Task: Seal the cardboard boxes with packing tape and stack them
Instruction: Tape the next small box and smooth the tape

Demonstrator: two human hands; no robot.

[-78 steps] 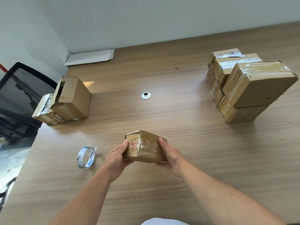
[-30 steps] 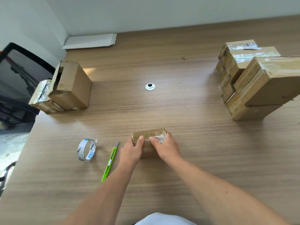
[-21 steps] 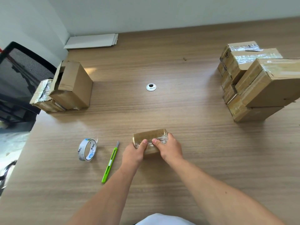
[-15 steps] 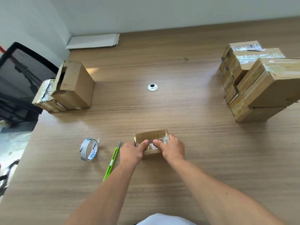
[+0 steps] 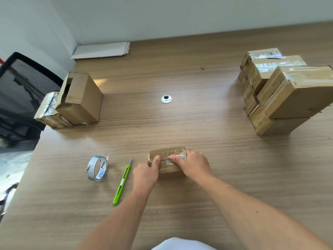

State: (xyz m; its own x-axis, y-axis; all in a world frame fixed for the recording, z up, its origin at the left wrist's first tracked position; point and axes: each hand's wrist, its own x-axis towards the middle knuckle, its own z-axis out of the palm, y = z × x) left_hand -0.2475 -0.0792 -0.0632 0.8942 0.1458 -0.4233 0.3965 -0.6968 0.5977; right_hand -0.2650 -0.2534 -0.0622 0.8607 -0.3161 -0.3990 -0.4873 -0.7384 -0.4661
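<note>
Two-handed grip: left hand (image 5: 146, 173), right hand (image 5: 193, 164) curled round taped box (image 5: 167, 153) | contents unseen | tape roll (image 5: 97, 168), cutter (image 5: 122, 183) left of fingers (image 5: 156, 159)

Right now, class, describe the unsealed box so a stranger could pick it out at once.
Start at the black chair left of the table. Beside it stand a low box and a tall box; take the tall one. Its top flap hangs open; the low box is taped.

Both forearms (image 5: 252, 213) are bare; a white garment (image 5: 182, 244) shows below.
</note>
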